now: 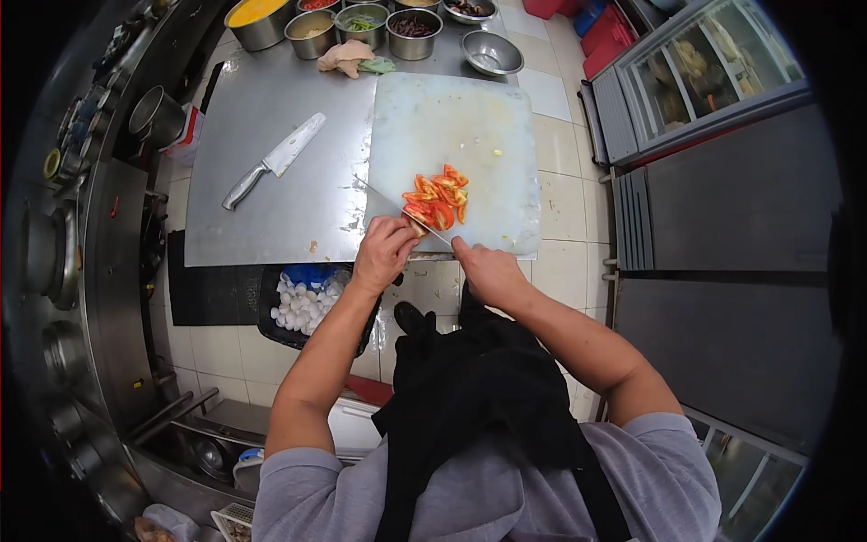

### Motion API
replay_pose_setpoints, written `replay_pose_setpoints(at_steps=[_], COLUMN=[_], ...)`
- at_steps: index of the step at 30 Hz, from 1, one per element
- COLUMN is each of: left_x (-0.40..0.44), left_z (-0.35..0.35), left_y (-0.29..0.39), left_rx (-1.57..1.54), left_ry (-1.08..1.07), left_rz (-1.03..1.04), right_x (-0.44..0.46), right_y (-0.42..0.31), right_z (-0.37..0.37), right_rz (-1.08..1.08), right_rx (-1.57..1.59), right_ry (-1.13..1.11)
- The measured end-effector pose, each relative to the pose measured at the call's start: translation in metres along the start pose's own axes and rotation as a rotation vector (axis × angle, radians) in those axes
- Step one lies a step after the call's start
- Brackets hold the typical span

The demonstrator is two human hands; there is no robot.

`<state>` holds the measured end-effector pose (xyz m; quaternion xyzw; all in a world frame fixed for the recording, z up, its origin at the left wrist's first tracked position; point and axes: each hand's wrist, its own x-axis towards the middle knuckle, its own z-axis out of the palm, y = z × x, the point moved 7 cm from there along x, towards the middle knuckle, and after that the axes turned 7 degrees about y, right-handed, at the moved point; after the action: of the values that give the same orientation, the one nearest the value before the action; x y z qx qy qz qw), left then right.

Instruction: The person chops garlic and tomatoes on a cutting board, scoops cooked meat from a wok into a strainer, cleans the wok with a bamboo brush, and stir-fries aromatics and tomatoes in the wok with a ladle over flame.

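Observation:
My right hand [490, 271] grips a knife [384, 194] near the front edge of the white cutting board [452, 99]. Its thin blade slants up and left across the board. Curled fingers of my left hand [384, 250] press a piece of tomato [417, 228] against the board beside the blade. Just beyond the blade lies a loose pile of red tomato slices [438, 191]. A second knife [275, 161] rests on the steel table to the left, its handle toward me.
Metal bowls of ingredients [414, 29] line the table's far edge, with a crumpled cloth [345, 60] and a shallow steel bowl [492, 52] close by. Below the table's front edge sits a black crate of eggs [302, 307]. A glass-front fridge [704, 72] stands at right.

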<state>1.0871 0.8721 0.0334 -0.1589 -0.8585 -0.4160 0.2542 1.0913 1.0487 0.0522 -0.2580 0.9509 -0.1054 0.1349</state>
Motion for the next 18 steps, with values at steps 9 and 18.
replay_pose_setpoints(at_steps=[9,18], left_x=[-0.002,-0.001], left_z=[0.005,0.009], left_y=[-0.003,-0.001], left_rx=[0.006,0.022], left_ry=[0.037,0.015], left_rz=[-0.006,-0.032], right_x=[-0.053,0.009], right_y=[0.003,0.018], right_z=[-0.035,0.004], right_rz=[0.078,0.084], right_rx=[0.008,0.228], right_ry=[-0.184,-0.222])
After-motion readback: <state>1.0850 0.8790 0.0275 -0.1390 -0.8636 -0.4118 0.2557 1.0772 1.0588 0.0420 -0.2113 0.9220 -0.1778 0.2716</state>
